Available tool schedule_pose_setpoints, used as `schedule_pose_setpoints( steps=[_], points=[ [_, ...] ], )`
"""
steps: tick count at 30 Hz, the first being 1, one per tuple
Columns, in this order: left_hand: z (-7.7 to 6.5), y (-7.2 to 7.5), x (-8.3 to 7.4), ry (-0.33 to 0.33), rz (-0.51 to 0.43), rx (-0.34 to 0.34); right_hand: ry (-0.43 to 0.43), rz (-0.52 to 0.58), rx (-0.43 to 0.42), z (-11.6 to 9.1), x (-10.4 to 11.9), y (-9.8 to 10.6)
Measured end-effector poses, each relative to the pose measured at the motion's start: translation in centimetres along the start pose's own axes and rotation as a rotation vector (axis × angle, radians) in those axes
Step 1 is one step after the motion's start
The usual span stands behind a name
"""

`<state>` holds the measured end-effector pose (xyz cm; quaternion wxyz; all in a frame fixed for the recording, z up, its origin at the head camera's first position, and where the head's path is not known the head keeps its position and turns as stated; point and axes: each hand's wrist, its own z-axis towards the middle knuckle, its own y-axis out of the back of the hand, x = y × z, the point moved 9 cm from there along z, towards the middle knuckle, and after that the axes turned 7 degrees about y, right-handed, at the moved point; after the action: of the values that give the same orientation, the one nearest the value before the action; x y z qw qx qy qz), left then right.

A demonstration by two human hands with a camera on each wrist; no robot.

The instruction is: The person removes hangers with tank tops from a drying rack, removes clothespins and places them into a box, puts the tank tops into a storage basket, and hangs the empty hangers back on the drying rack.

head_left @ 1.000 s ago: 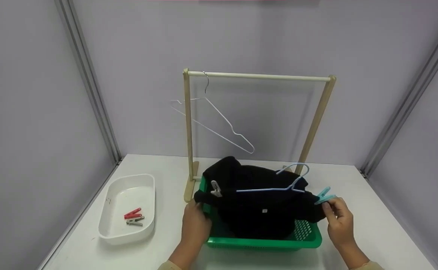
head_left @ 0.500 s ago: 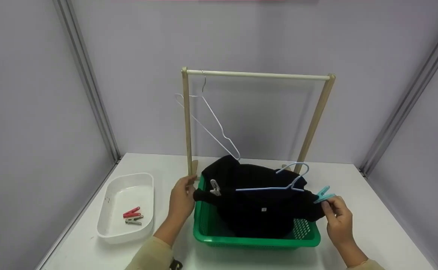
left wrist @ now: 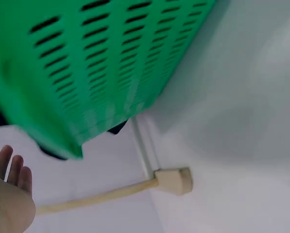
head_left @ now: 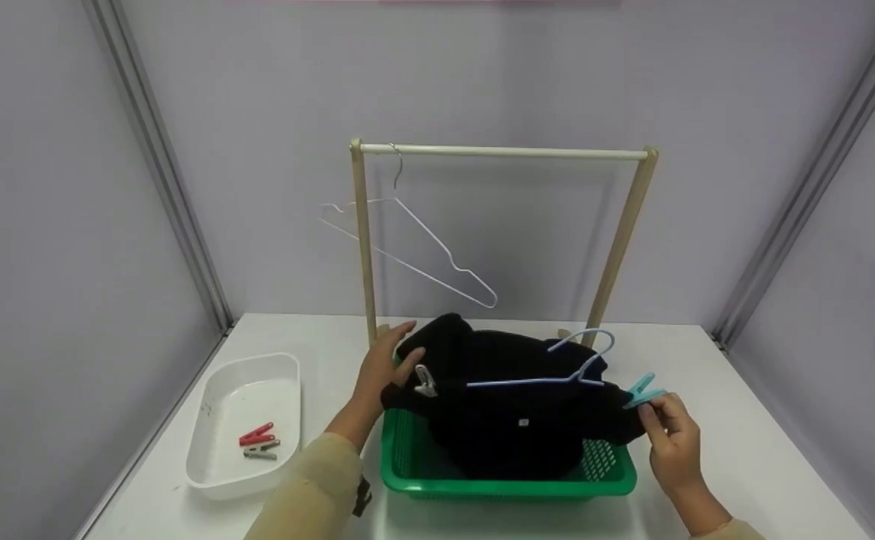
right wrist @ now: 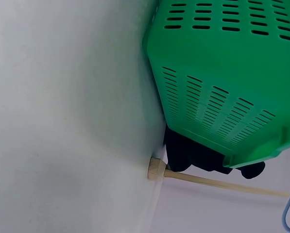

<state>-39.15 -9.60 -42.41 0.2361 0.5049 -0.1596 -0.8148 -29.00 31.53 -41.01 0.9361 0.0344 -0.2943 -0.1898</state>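
Observation:
A black garment [head_left: 505,446] lies bunched in and over a green basket [head_left: 509,487], with a light blue hanger [head_left: 516,382] on it. At its left end a pale grey clothespin [head_left: 425,382] is clipped; a turquoise clothespin [head_left: 641,391] clips the right end. My right hand [head_left: 675,439] pinches the cloth just below the turquoise clothespin, thumb against fingers. Beside the garment's left end my left hand [head_left: 379,375] is spread, thumb apart from the fingers. In the left wrist view, that hand's loosely straight fingers [left wrist: 13,172] are near the basket rim, holding nothing visible.
Behind the basket stands a wooden rack [head_left: 505,152], a white wire hanger [head_left: 437,277] hanging from its bar at the left. A white tray [head_left: 216,457] on the left holds a red clothespin [head_left: 257,435] and a grey clothespin [head_left: 261,450]. Grey panels enclose the table.
My left hand has let go of the garment's left end, moved left to the rack's post, then come back toward the cloth with fingers spread. The white hanger has swung. My right hand keeps its pinch.

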Motion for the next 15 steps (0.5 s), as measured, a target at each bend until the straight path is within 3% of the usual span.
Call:
schedule_pose_setpoints(
  steps=[4, 10, 15],
  points=[
    [0.0, -1.2, 0.4, 0.000, 0.033, 0.019, 0.005, -0.003, 0.010, 0.1, 0.8, -0.5],
    [0.5, -2.0, 0.3, -0.065, 0.014, 0.025, -0.006, -0.001, 0.009, -0.1, 0.7, -0.8],
    [0.4, -2.6, 1.1, -0.091, 0.097, 0.028, -0.028, -0.013, 0.006, -0.5, 0.3, -0.8]
  ],
)
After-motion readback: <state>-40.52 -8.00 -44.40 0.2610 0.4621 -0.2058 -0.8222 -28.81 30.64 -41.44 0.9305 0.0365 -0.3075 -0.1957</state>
